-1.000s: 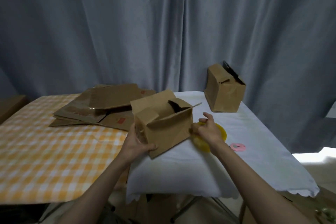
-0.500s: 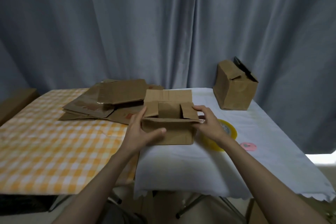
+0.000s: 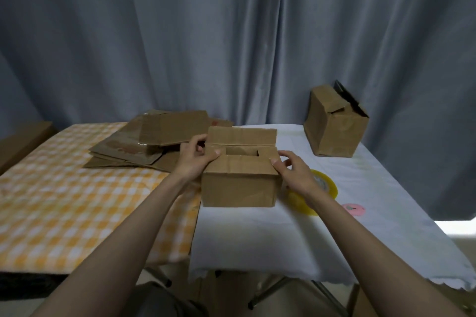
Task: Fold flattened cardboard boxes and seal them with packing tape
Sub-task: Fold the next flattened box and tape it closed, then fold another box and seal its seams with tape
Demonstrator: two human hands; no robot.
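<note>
Cardboard box (image 3: 238, 183), upright on white cloth (image 3: 257, 234).
Left hand (image 3: 197, 159) and right hand (image 3: 296, 175), fingers curled, pinch near flap's corners.

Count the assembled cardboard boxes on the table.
2: the box being folded between both hands, and the finished box at the far right. Flattened ones stacked behind aren't counted.

Bare white surface (image 3: 257, 234) in front of the box (image 3: 238, 188): free approach. Tape roll (image 3: 323, 183) sits just beside its right wall; flattened cardboard stack (image 3: 154, 141) crowds left-rear. Second box (image 3: 334, 123) stands well apart, far right.
</note>
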